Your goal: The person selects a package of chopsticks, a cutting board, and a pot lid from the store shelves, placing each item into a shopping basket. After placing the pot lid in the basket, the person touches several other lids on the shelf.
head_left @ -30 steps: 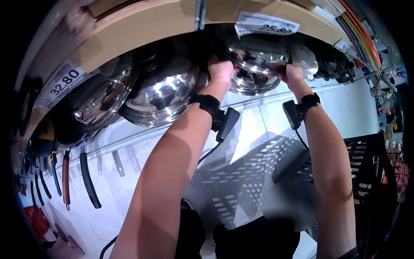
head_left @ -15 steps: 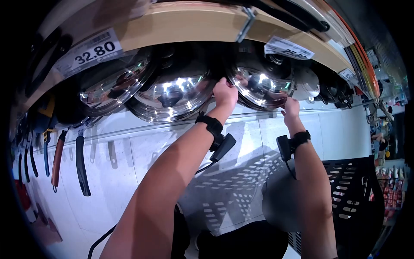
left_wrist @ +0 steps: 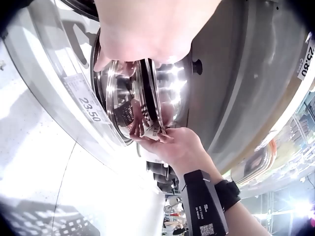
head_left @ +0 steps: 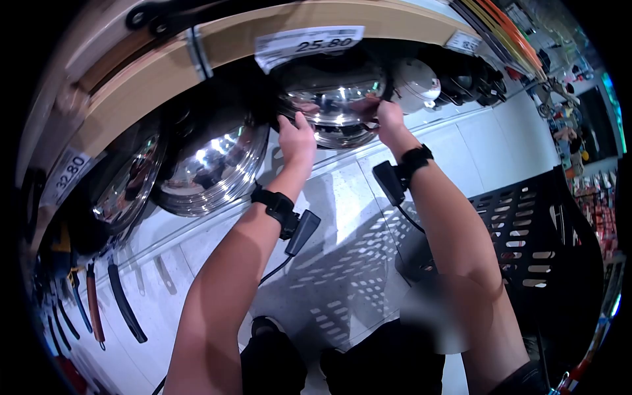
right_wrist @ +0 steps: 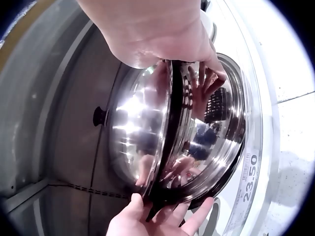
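A shiny domed steel lid (head_left: 336, 99) with a black knob (right_wrist: 100, 116) stands tipped on the low shelf, under the upper shelf's edge. Below it sits a second shiny steel piece (right_wrist: 206, 147), and a dark gap runs between their rims. My left hand (head_left: 297, 141) holds the upper lid's rim on the left; the right wrist view shows its thumb against the rim and its other fingers spread below. Opposite, my right hand (head_left: 393, 124) grips the same rim, with its fingertips (left_wrist: 162, 136) seen at the edge in the left wrist view.
More steel lids (head_left: 214, 158) stand to the left, and a white lidded pot (head_left: 415, 85) is on the right. The upper shelf board (head_left: 230, 43) with its price tag (head_left: 309, 46) hangs close overhead. Pan handles (head_left: 126, 303) stick out at left. A black basket (head_left: 526, 230) stands at right.
Half a second ago the lid lay down over the piece beneath; now it is tipped up with a gap below, as it was a second ago. The head view has swung right.
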Demonstrator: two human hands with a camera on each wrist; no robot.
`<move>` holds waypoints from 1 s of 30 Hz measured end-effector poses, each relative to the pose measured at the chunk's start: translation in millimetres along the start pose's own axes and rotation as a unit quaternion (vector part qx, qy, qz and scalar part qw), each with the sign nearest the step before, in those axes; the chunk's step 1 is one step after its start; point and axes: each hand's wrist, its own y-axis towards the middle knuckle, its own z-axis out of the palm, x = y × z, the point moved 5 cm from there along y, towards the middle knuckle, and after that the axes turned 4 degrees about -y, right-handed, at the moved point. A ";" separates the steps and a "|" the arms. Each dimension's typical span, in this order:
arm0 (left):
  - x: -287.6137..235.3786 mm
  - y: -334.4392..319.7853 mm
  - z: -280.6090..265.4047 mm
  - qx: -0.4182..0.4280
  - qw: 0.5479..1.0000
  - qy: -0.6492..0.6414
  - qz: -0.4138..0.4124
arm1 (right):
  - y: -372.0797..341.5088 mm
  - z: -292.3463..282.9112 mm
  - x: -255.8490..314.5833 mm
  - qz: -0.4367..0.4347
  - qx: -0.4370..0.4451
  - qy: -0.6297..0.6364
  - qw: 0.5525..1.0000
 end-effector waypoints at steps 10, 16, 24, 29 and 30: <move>24.4 26.3 23.0 -0.012 0.999 -0.027 0.018 | 39.0 -25.4 -34.2 0.058 -0.055 -0.010 0.997; 22.0 28.3 23.2 0.028 0.999 0.003 -0.015 | 42.2 -33.5 -34.4 0.054 -0.047 -0.019 0.997; -14.8 -1.8 9.6 0.043 0.994 -0.078 -0.064 | 27.6 -23.6 -4.8 0.051 -0.041 -0.009 0.998; 5.0 17.2 17.3 -0.005 0.999 -0.053 -0.011 | 42.2 -25.4 -6.2 0.062 -0.041 -0.007 0.997; 0.7 14.5 14.6 -0.010 0.998 -0.055 -0.012 | 36.4 -26.0 -4.7 0.049 -0.057 -0.008 0.997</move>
